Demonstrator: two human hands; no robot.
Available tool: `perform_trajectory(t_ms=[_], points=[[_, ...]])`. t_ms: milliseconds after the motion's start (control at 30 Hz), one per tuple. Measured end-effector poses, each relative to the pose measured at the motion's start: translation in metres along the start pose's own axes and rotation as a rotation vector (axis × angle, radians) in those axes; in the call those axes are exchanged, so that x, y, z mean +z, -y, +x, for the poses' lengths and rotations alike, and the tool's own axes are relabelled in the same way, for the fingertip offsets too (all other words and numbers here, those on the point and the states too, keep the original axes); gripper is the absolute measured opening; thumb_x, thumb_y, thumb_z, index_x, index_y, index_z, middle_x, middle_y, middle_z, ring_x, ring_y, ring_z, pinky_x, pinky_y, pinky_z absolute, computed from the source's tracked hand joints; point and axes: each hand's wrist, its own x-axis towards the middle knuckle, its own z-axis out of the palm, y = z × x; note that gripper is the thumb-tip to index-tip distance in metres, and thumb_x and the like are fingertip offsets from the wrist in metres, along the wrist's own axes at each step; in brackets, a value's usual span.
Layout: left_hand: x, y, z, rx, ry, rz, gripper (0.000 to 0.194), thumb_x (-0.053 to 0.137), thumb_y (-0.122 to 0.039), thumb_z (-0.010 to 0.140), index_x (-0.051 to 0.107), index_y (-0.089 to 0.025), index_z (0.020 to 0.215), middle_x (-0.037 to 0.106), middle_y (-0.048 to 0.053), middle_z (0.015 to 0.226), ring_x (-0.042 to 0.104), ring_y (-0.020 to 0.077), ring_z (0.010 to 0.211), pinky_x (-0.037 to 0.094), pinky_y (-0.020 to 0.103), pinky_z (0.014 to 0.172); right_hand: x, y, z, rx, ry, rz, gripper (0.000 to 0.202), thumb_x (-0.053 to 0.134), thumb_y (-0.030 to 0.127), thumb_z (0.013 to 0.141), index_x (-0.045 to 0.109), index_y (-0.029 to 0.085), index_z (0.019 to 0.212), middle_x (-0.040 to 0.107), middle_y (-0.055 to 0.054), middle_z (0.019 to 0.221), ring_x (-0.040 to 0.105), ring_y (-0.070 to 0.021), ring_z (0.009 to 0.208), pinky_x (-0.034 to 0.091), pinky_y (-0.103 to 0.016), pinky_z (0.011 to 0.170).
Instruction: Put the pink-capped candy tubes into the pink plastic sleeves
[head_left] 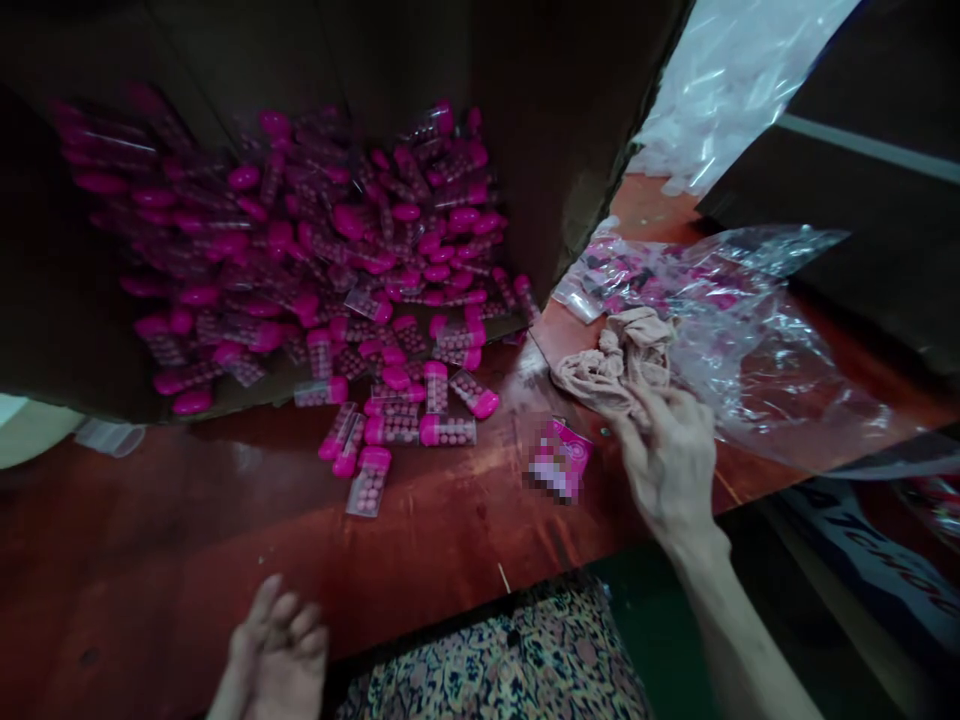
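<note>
My right hand is closed on a crumpled beige cloth at the right of the reddish wooden table. Just left of that hand lies a small pink printed packet, partly blurred out. My left hand is palm up near the table's front edge, fingers loosely bent and apart, holding nothing. Beyond it, several clear tubes with pink caps and pink balls inside lie loose, the nearest tube among them. A large heap of the same tubes fills the mouth of a dark cardboard box.
A clear plastic bag with pink and dark pieces spreads over the table at right. Behind it sits a bag of whitish translucent pieces. A dark box stands far right. Patterned fabric shows below the front edge.
</note>
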Motion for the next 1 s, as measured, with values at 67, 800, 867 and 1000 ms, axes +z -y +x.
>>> perform_trajectory(t_ms=[67, 800, 867, 1000], points=[[0.033, 0.017, -0.002, -0.087, 0.114, -0.065, 0.025, 0.074, -0.03, 0.058, 0.069, -0.025, 0.082, 0.067, -0.002, 0.063, 0.057, 0.0118, 0.055, 0.048, 0.02, 0.048, -0.011, 0.02, -0.018, -0.064, 0.094, 0.132, 0.035, 0.051, 0.047, 0.082, 0.064, 0.017, 0.094, 0.058, -0.011, 0.089, 0.048, -0.0257, 0.087, 0.046, -0.04, 0.073], [0.161, 0.094, -0.026, -0.216, 0.689, 0.342, 0.022, 0.063, -0.029, 0.073, 0.065, -0.011, 0.084, 0.07, 0.013, 0.086, 0.064, 0.0174, 0.073, 0.047, 0.028, 0.068, -0.005, 0.033, -0.043, 0.049, 0.176, 0.441, 0.014, 0.047, 0.019, 0.087, 0.058, 0.018, 0.08, 0.061, -0.005, 0.077, 0.054, -0.0181, 0.074, 0.047, -0.032, 0.067], [0.164, 0.099, -0.027, -0.234, 0.712, 0.329, 0.022, 0.063, -0.028, 0.074, 0.065, -0.01, 0.085, 0.07, 0.013, 0.086, 0.064, 0.0174, 0.074, 0.047, 0.028, 0.068, -0.005, 0.032, -0.043, 0.093, 0.193, 0.471, 0.014, 0.046, 0.019, 0.088, 0.057, 0.018, 0.079, 0.06, -0.005, 0.076, 0.054, -0.0177, 0.074, 0.046, -0.032, 0.068], [0.17, 0.106, -0.028, -0.275, 0.722, 0.291, 0.026, 0.064, -0.029, 0.073, 0.064, -0.009, 0.09, 0.07, 0.014, 0.087, 0.064, 0.0174, 0.073, 0.047, 0.028, 0.069, -0.007, 0.032, -0.045, 0.128, 0.136, 0.492, 0.014, 0.046, 0.017, 0.087, 0.056, 0.019, 0.078, 0.059, -0.004, 0.077, 0.055, -0.017, 0.074, 0.047, -0.032, 0.068]])
